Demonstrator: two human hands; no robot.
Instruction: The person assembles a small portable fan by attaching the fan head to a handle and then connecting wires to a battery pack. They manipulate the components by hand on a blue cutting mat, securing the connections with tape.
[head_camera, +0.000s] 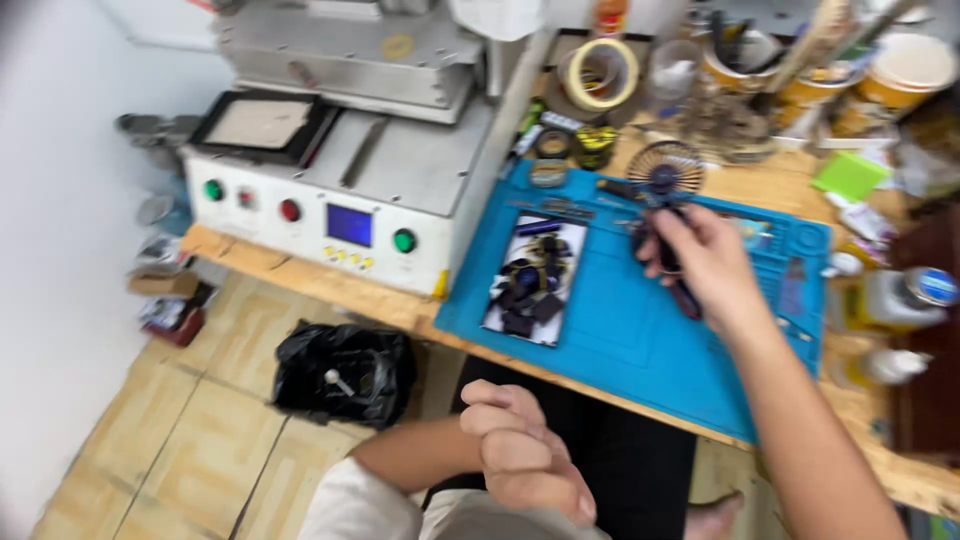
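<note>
Left hand (525, 455) curled loosely, off bench edge | right fingers (668, 232) pinching dark tool (672, 268) mid blue mat (640, 330)

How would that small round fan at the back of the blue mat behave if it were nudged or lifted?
The small fan looks light: its cage is thin open wire. Standing upright on a narrow base, it would probably tip if pushed high up. The thin grille seems likely to bend under a hard squeeze. The right hand, close by on the blue mat, grips a dark tool.

The scene is being lit brightly and evenly, with only soft shadows being cast. Everything is being smeared by motion blur, and the edges are being bent by wide-angle distortion.
</note>
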